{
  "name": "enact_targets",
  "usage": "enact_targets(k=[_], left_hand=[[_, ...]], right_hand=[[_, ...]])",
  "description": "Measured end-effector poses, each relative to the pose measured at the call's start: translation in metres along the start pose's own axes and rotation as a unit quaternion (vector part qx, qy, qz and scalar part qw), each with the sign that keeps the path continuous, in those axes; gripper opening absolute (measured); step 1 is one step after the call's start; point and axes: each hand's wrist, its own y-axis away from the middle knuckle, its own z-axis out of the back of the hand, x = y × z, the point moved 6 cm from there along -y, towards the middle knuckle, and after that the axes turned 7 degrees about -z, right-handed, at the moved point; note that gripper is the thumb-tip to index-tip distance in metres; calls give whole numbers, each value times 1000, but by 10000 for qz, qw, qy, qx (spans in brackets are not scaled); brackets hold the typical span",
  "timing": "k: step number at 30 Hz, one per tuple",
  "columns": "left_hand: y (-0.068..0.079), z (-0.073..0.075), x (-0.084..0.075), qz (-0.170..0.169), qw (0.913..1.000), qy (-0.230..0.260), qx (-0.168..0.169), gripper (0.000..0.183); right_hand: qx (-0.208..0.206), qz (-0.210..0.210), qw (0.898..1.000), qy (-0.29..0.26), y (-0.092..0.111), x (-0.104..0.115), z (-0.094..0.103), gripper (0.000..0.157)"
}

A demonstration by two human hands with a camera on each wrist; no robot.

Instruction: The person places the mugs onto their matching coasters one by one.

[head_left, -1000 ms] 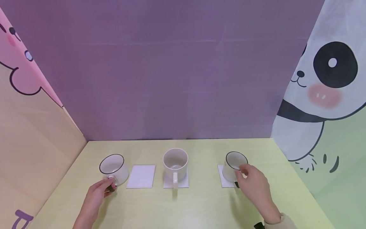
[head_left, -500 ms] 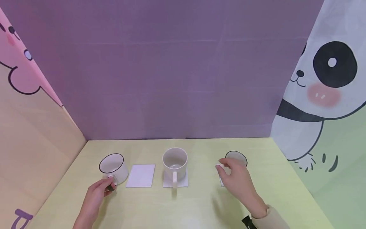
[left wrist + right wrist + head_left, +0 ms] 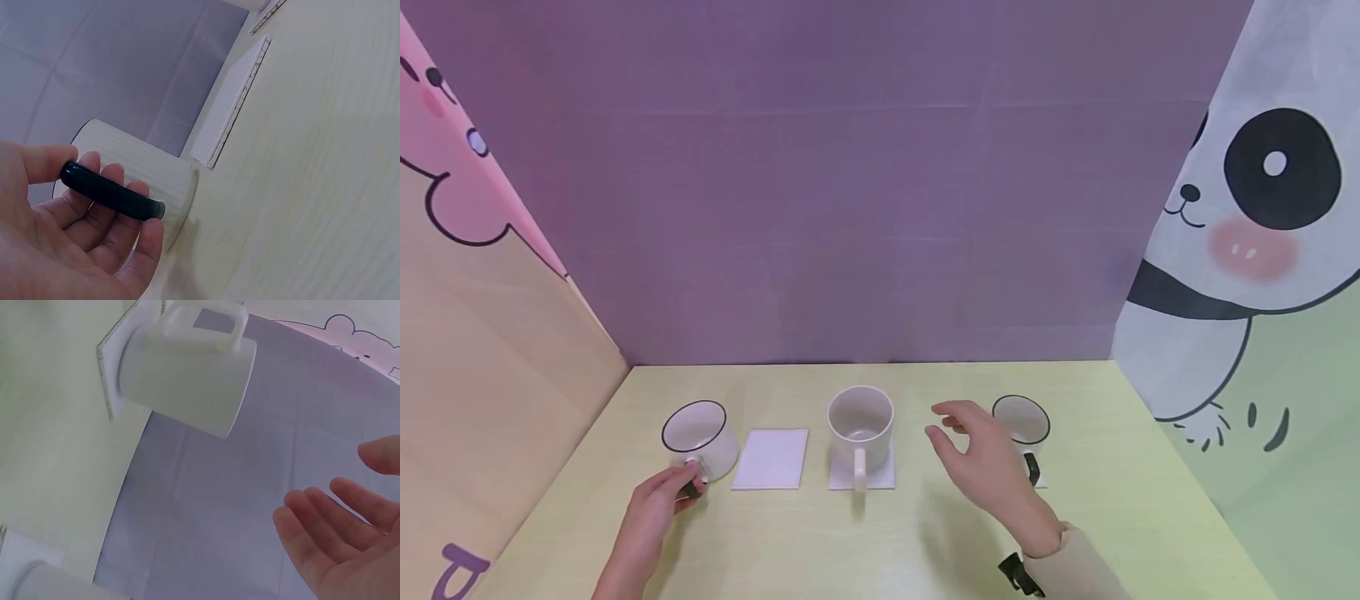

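Note:
My left hand [image 3: 651,512] grips the dark handle [image 3: 112,194] of a white mug with a black rim [image 3: 711,450], at the left of the table. Whether that mug's base touches the tabletop is hard to tell. My right hand [image 3: 985,467] is in the air with loosely bent fingers, holding nothing. It is between a plain white mug [image 3: 860,425] in the middle and a black-rimmed mug with a dark handle [image 3: 1021,418] at the right, partly hiding the latter. The middle mug stands on a white square coaster [image 3: 886,477], handle toward me.
A bare white coaster [image 3: 771,460] lies between the left and middle mugs. Part of another coaster [image 3: 1041,482] shows under the right mug. A purple backdrop [image 3: 865,183] rises behind the pale table [image 3: 820,550], with printed cloth panels at both sides.
My right hand has let go of the right mug and moved left, away from it. The left hand and its mug have stayed in place.

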Motion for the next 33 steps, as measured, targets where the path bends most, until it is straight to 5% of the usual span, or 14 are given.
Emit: enact_targets(k=[18,33], left_hand=[[-1,1,1,-1,10000,-2,-38,37],[0,1,0,-85,9999,-49,-100,38]], right_hand=[[35,784,9933,-849,-10,45,-34,27],[531,687,9913,-986,-20,69,-69,26]])
